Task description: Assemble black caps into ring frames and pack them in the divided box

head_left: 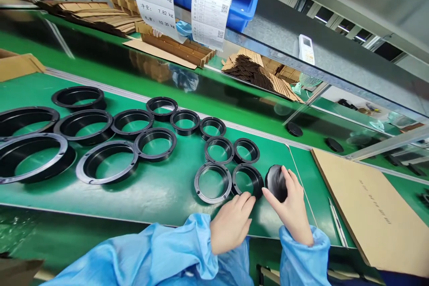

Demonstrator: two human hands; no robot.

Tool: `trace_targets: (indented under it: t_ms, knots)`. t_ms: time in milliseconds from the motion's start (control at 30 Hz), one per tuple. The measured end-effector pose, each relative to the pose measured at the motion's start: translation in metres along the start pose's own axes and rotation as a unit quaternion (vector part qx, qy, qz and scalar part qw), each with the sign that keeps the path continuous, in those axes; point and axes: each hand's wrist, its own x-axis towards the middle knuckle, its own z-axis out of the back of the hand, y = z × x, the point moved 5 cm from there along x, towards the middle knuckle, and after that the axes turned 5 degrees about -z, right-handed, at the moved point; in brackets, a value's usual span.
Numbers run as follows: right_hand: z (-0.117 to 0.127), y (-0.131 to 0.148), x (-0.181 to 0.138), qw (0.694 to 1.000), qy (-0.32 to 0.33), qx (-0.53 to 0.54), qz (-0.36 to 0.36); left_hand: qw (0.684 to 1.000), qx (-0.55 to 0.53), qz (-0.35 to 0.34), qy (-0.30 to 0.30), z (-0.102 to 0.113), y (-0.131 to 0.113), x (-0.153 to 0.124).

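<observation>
My left hand (232,222) rests at the near edge of a black flanged ring (258,181), its bent fingertips touching the rim and its thumb apart below. Just to the right, my right hand (294,203) grips a black round part (275,182) between thumb and fingers. That part is tilted on its side, with a dark, shiny face towards the left; my fingers hide its right side. Beside the left hand lies another black ring (213,183), and behind it are two smaller rings, one of them a black ring (247,142).
Several larger black rings (109,178) spread leftwards over the green table (167,196). A cardboard sheet (372,205) and a white pen-like tool (338,223) lie at right. Above hangs a shelf with a blue bin (246,13), paper labels (211,18) and a white remote (306,49).
</observation>
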Motion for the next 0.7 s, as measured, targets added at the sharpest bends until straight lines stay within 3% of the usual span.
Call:
trace_targets:
  t_ms: [233, 400, 533, 600, 700]
  knots:
    - [-0.004, 0.005, -0.008, 0.997, 0.066, -0.013, 0.031, 0.992, -0.018, -0.114, 0.054, -0.014, -0.017, -0.004]
    - [-0.034, 0.018, -0.010, 0.985, 0.110, -0.102, 0.086, 0.962, 0.034, -0.256, 0.093, -0.037, -0.021, -0.022]
    - [-0.054, 0.022, -0.019, 0.978, 0.108, -0.144, 0.104, 0.940, 0.102, -0.304, 0.113, -0.047, -0.016, -0.027]
    - [-0.051, 0.025, -0.019, 0.974, 0.109, -0.165, 0.113, 0.928, 0.127, -0.325, 0.131, -0.047, -0.015, -0.028]
    - [-0.028, 0.035, -0.006, 0.973, 0.108, -0.163, 0.121, 0.905, 0.154, -0.360, 0.164, -0.047, -0.013, -0.029]
